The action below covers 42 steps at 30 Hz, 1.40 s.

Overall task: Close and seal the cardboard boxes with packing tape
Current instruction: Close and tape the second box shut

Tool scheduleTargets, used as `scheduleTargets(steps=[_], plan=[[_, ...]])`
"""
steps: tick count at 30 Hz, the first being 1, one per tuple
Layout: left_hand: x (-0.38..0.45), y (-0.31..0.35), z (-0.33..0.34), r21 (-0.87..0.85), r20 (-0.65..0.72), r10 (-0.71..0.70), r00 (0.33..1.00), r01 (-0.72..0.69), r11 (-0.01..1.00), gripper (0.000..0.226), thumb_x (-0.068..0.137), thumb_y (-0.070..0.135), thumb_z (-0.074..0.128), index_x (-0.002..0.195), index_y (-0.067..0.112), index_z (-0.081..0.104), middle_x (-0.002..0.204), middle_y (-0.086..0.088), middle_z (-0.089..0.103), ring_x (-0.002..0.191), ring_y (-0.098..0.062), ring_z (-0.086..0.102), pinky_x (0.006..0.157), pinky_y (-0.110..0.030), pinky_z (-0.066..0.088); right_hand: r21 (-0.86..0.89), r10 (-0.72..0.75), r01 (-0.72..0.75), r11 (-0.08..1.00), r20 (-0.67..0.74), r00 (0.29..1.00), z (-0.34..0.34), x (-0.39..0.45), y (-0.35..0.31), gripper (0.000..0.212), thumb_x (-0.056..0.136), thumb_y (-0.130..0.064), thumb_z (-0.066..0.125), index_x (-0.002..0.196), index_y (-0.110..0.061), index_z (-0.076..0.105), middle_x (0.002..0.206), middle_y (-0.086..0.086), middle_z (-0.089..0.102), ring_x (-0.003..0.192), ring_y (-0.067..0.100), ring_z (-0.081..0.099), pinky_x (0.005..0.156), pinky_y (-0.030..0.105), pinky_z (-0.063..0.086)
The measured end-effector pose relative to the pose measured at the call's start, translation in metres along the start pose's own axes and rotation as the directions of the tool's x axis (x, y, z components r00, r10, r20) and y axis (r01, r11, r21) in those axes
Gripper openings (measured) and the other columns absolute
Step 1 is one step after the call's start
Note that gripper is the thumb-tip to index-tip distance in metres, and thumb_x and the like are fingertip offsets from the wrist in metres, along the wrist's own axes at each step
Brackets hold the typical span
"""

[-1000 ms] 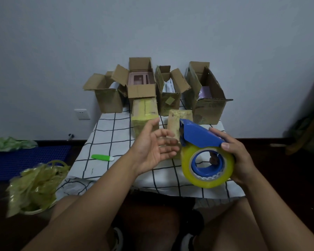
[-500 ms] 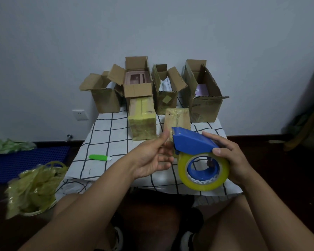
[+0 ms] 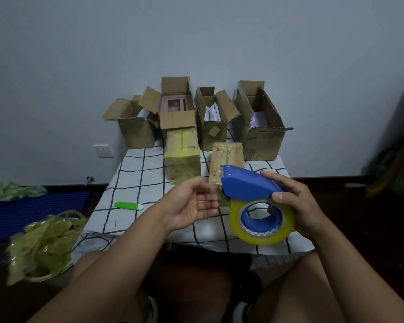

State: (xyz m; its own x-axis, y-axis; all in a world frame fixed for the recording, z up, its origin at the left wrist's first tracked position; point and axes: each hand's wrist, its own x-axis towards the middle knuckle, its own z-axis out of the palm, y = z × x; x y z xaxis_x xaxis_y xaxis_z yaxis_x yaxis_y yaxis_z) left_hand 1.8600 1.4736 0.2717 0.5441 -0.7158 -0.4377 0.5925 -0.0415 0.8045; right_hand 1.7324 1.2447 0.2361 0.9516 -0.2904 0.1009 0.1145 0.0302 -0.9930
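My right hand (image 3: 296, 206) grips a blue tape dispenser (image 3: 245, 185) with a yellowish tape roll (image 3: 261, 223) above the table's front edge. My left hand (image 3: 191, 203) hovers just left of the dispenser's front end, palm up; its fingers are motion-blurred. Two taped-shut boxes lie on the checked tablecloth (image 3: 138, 180): one (image 3: 182, 155) in the middle and a smaller one (image 3: 226, 157) partly behind the dispenser. Several open cardboard boxes stand along the wall, among them the leftmost (image 3: 133, 129) and the rightmost (image 3: 264, 131).
A green utility knife (image 3: 128, 205) lies on the cloth to the left. A bin of crumpled yellowish tape scraps (image 3: 42, 245) sits at the lower left, next to a blue crate (image 3: 33, 208). A wall socket (image 3: 103, 151) is behind. My knees are under the table's front edge.
My left hand drew back a little from the dispenser's front end and its fingers are blurred with motion. The right hand keeps the dispenser in about the same place.
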Motion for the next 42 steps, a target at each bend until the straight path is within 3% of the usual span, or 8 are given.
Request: scheduleTargets(steps=[3, 10, 20, 25, 29, 34, 38, 42], plan=[[0.001, 0.003, -0.001, 0.125, -0.047, -0.005, 0.999, 0.011, 0.992, 0.014, 0.089, 0.020, 0.062, 0.095, 0.008, 0.063, 0.073, -0.005, 0.061, 0.061, -0.015, 0.061, 0.054, -0.027, 0.053, -0.066, -0.018, 0.020, 0.998, 0.029, 0.999, 0.002, 0.000, -0.005, 0.052, 0.062, -0.040, 0.072, 0.113, -0.038, 0.073, 0.113, -0.013, 0.067, 0.092, 0.018, 0.068, 0.068, 0.029, 0.057], [-0.003, 0.014, -0.001, 0.431, -0.091, 0.044, 0.995, 0.000, 0.902, 0.003, 0.092, 0.010, 0.063, 0.089, 0.009, 0.065, 0.072, -0.001, 0.066, 0.067, -0.011, 0.063, 0.063, -0.027, 0.055, -0.211, -0.023, 0.034, 0.977, 0.055, 0.998, 0.001, -0.001, -0.021, 0.056, 0.060, -0.043, 0.075, 0.116, -0.042, 0.070, 0.112, -0.023, 0.065, 0.102, 0.008, 0.064, 0.075, 0.023, 0.055], [0.013, 0.021, 0.017, 0.693, -0.161, 0.236, 0.958, -0.061, 0.719, 0.021, 0.092, -0.007, 0.048, 0.081, 0.005, 0.062, 0.069, -0.006, 0.064, 0.059, -0.012, 0.056, 0.070, -0.031, 0.055, -0.414, -0.025, 0.077, 0.907, 0.130, 0.991, -0.009, -0.007, -0.040, 0.050, 0.072, -0.035, 0.076, 0.117, -0.053, 0.066, 0.123, -0.016, 0.056, 0.099, -0.001, 0.059, 0.077, 0.016, 0.052], [0.021, 0.037, -0.002, 0.716, -0.275, 0.373, 0.886, -0.070, 0.695, 0.015, 0.094, 0.010, 0.063, 0.081, 0.003, 0.062, 0.090, -0.010, 0.066, 0.069, -0.017, 0.057, 0.074, -0.032, 0.058, -0.521, -0.029, 0.084, 0.850, 0.113, 0.993, -0.043, -0.003, -0.059, 0.050, 0.071, -0.039, 0.074, 0.118, -0.051, 0.064, 0.122, -0.019, 0.057, 0.099, -0.003, 0.059, 0.076, 0.014, 0.051], [0.028, 0.032, -0.013, 0.672, -0.299, 0.332, 0.895, -0.050, 0.739, 0.014, 0.093, 0.011, 0.065, 0.086, -0.001, 0.065, 0.073, -0.008, 0.060, 0.063, -0.015, 0.055, 0.071, -0.030, 0.058, -0.581, 0.008, 0.076, 0.811, 0.140, 0.990, -0.064, 0.003, -0.059, 0.049, 0.074, -0.039, 0.073, 0.119, -0.053, 0.061, 0.122, -0.024, 0.056, 0.099, -0.009, 0.057, 0.073, 0.010, 0.050], [0.047, 0.020, -0.011, 0.590, -0.353, 0.333, 0.874, -0.068, 0.805, 0.034, 0.090, 0.012, 0.070, 0.116, 0.002, 0.053, 0.075, -0.009, 0.062, 0.065, -0.018, 0.055, 0.070, -0.031, 0.056, -0.607, 0.012, 0.053, 0.793, 0.102, 0.995, -0.075, 0.014, -0.051, 0.050, 0.073, -0.042, 0.070, 0.120, -0.054, 0.059, 0.121, -0.024, 0.055, 0.100, -0.008, 0.057, 0.071, 0.013, 0.050], [0.057, 0.016, -0.008, 0.580, -0.361, 0.337, 0.869, -0.074, 0.811, 0.023, 0.094, 0.009, 0.064, 0.111, -0.005, 0.059, 0.077, -0.011, 0.063, 0.063, -0.016, 0.057, 0.059, -0.024, 0.055, -0.622, 0.035, 0.032, 0.783, 0.095, 0.995, -0.083, 0.021, -0.047, 0.049, 0.071, -0.043, 0.068, 0.118, -0.055, 0.059, 0.121, -0.023, 0.055, 0.103, 0.005, 0.059, 0.074, 0.017, 0.048], [0.064, 0.008, -0.007, 0.569, -0.376, 0.321, 0.869, -0.057, 0.821, 0.017, 0.093, 0.008, 0.065, 0.107, 0.000, 0.057, 0.075, -0.011, 0.064, 0.059, -0.014, 0.057, 0.059, -0.025, 0.054, -0.638, 0.052, 0.011, 0.770, 0.080, 0.995, -0.089, 0.026, -0.042, 0.048, 0.070, -0.043, 0.067, 0.116, -0.056, 0.060, 0.120, -0.023, 0.056, 0.102, 0.004, 0.058, 0.075, 0.019, 0.047]])
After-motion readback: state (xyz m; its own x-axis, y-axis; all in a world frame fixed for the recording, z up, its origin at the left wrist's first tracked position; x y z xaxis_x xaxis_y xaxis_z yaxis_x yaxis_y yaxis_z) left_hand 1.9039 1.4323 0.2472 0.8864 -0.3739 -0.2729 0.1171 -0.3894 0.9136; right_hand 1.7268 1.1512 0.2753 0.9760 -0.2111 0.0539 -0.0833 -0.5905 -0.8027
